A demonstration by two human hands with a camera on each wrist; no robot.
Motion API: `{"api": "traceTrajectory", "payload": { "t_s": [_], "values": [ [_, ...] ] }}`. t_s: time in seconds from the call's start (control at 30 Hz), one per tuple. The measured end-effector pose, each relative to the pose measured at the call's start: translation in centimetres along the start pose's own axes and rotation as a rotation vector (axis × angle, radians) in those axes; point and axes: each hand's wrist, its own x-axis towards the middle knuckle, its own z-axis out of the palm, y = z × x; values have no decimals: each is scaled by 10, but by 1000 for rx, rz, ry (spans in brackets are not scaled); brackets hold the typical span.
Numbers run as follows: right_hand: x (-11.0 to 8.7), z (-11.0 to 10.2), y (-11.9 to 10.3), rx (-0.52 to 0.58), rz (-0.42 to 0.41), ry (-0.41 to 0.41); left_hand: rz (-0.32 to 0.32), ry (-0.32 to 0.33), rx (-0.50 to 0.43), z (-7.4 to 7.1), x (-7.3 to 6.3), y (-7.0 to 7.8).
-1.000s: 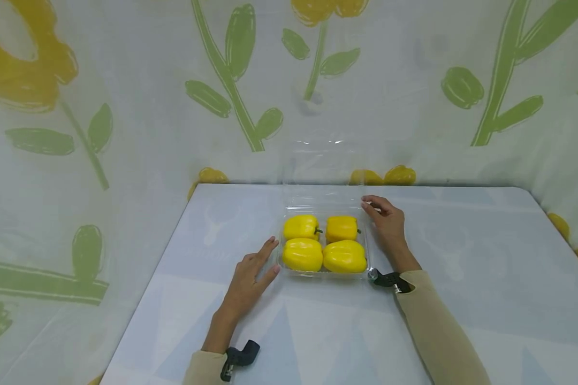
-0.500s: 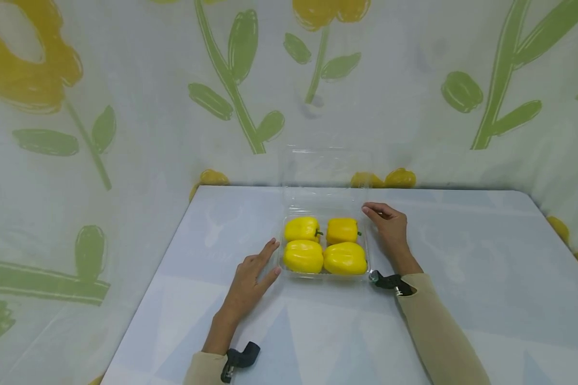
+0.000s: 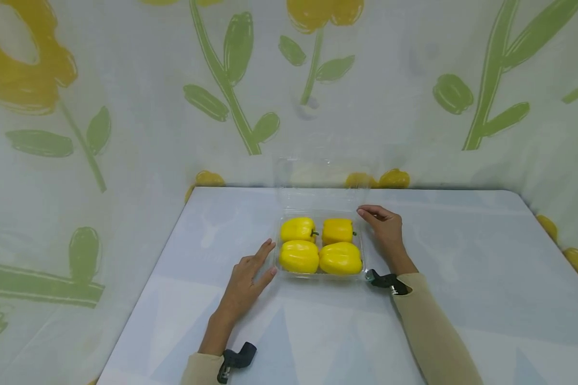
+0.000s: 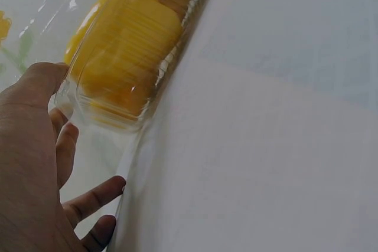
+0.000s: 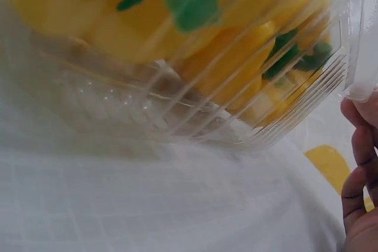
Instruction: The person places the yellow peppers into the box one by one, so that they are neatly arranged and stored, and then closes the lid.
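Several yellow bell peppers (image 3: 341,259) lie in two rows inside a clear plastic clamshell container (image 3: 313,276) on the table. Its transparent lid (image 3: 318,170) stands raised at the far side. At the lid's right end near the hinge, the thumb and index finger of my right hand (image 3: 387,230) pinch the plastic edge; the right wrist view shows this hand (image 5: 365,163) at the frame's right. My left hand (image 3: 244,280) has its fingers spread along the container's left side. Up close in the left wrist view, the thumb (image 4: 44,81) meets the container's rim, the other fingers loosely extended.
The pale patterned table (image 3: 462,299) ends at a far edge close behind the container. A curtain (image 3: 395,117) printed with flowers and leaves hangs behind and to the left. Black wrist mounts (image 3: 241,357) sit at both cuffs.
The lid's upper edge has dropped lower in the head view and the lid's tilt has changed. My right hand has shifted slightly toward me with it; the left hand stays at the container's side.
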Motion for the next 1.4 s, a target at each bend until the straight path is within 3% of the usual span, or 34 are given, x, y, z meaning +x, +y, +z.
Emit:
{"api": "traceTrajectory", "payload": {
  "t_s": [0.87, 1.17, 1.4],
  "values": [
    [-7, -7, 0, 6, -2, -62, -10, -19, -10, -2, -1, -1],
    [-7, -11, 4, -16, -80, -63, -9, -16, -16, -1, 0, -1],
    [-10, -10, 1, 2, 6, -21, -13, -15, -22, -2, -1, -1]
  ]
}}
